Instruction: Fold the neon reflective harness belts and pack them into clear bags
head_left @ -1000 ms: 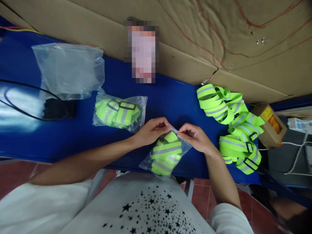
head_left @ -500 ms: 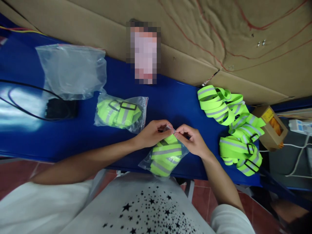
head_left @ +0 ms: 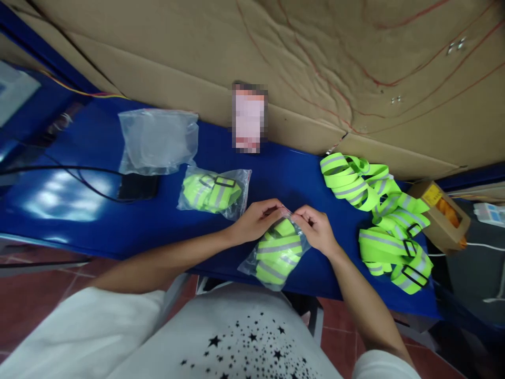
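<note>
A clear plastic bag point(head_left: 278, 255) with a folded yellow-green reflective strap in it lies at the table's front edge. Both my hands pinch its top edge, close together: my left hand point(head_left: 258, 220) from the left, my right hand point(head_left: 315, 226) from the right. Left of them rests a second filled bag point(head_left: 213, 191), with black buckles showing through the plastic. Behind that is a stack of flat, see-through bags point(head_left: 160, 141). On the right, several loose reflective straps point(head_left: 381, 210) with black buckles are heaped in coils.
The blue table point(head_left: 189, 221) runs up to a cardboard-covered wall point(head_left: 189, 58). A blurred-out upright item point(head_left: 249, 118) leans there. A black box point(head_left: 138, 186) with cables is on the left, a small cardboard box point(head_left: 444, 216) on the right.
The camera view has shifted, so most table items appear lower and further right. My hands keep their pinch on the bag's top edge, and the fingertips have moved only slightly.
</note>
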`<state>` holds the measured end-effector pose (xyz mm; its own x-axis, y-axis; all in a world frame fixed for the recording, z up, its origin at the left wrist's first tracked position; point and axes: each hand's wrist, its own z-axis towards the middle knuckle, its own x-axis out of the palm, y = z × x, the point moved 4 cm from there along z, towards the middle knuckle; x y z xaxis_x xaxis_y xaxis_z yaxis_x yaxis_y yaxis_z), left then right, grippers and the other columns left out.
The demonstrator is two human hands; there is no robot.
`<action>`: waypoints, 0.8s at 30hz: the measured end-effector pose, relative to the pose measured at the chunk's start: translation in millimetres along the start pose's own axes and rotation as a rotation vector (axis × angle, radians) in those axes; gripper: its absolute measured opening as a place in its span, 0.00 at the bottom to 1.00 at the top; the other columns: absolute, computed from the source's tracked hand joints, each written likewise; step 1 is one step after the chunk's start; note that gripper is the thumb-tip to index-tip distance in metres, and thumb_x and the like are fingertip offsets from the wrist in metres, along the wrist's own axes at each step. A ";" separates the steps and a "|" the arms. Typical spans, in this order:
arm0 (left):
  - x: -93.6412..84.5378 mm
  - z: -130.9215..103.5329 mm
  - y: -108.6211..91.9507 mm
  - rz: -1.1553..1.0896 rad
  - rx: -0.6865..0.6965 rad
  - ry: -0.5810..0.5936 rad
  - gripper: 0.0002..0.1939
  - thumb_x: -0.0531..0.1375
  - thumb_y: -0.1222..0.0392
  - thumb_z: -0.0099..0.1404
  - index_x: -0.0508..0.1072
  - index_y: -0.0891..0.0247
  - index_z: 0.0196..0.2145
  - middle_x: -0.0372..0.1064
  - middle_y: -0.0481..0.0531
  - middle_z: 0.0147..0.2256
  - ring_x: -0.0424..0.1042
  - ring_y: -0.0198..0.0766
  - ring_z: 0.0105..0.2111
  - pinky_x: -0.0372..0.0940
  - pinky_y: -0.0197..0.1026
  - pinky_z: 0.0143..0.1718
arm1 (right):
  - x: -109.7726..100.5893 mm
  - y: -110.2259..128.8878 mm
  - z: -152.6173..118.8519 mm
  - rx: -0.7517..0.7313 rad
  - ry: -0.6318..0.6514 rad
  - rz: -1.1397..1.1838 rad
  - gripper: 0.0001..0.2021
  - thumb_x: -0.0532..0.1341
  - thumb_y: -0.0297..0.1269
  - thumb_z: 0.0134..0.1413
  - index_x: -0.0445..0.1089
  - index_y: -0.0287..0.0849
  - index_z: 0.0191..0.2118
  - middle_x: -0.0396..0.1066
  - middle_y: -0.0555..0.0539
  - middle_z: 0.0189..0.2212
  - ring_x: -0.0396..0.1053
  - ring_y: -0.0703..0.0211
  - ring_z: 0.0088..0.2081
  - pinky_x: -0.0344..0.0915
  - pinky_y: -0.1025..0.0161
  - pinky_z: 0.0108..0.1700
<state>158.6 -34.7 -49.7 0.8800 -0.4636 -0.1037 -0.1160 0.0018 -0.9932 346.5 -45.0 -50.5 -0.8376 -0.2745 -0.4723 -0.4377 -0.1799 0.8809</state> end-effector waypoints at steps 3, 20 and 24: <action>-1.0 -10.4 -18.0 0.140 0.130 0.035 0.24 0.55 0.48 0.75 0.64 0.62 0.62 0.73 0.61 0.52 0.75 0.43 0.49 0.72 0.45 0.49 | -3.2 0.2 -0.3 0.019 -0.123 0.040 0.15 0.60 0.48 0.66 0.71 0.42 0.34 0.58 0.56 0.19 0.56 0.67 0.22 0.54 0.68 0.26; -55.8 -130.3 -25.9 1.034 0.176 -0.301 0.30 0.57 0.53 0.74 0.55 0.55 0.69 0.54 0.63 0.68 0.58 0.57 0.67 0.62 0.62 0.63 | 70.6 17.1 -25.9 0.352 0.060 0.539 0.25 0.60 0.63 0.59 0.58 0.46 0.43 0.74 0.53 0.28 0.74 0.60 0.22 0.73 0.63 0.20; -72.2 -126.7 -22.4 1.171 0.289 -0.351 0.30 0.58 0.55 0.73 0.55 0.53 0.69 0.51 0.65 0.69 0.53 0.61 0.70 0.53 0.67 0.65 | 73.4 15.5 -34.0 0.355 0.042 0.639 0.25 0.64 0.61 0.56 0.59 0.46 0.44 0.72 0.55 0.29 0.75 0.60 0.24 0.76 0.61 0.22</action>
<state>39.4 -113.6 -13.4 0.3973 0.2082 -0.8938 -0.8435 0.4664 -0.2663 289.3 -100.1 -72.6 -0.9549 -0.2605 0.1427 0.0469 0.3421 0.9385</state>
